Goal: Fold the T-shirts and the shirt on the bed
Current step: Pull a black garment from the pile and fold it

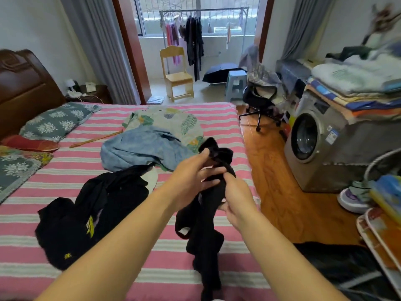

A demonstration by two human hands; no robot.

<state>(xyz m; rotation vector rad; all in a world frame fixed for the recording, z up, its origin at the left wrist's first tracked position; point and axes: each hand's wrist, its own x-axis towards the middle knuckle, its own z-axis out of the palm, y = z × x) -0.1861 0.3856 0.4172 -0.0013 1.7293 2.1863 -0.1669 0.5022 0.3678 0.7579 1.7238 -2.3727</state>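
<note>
We hold a black garment (206, 216) up over the pink-and-white striped bed (65, 170), right of the frame's centre; it is bunched and twisted, so we cannot tell whether it is a T-shirt or something else. Our left hand (193, 181) grips its upper part, fingers curled round the cloth, and our right hand (236, 200) pinches it just below, thumb and fingers closed on the fabric. The lower end hangs down to the bedspread at the bottom centre.

At the lower left of the frame lies a crumpled black T-shirt with yellow print (91, 213). Above it, at the centre, sits a rumpled blue shirt (141, 148), and behind that, touching it, a pale leaf-patterned garment (173, 120).

A grey floral pillow (56, 122) lies at the left, a washing machine (314, 140) stands at the right, and a wooden chair (176, 74) stands near the window at the top centre.
</note>
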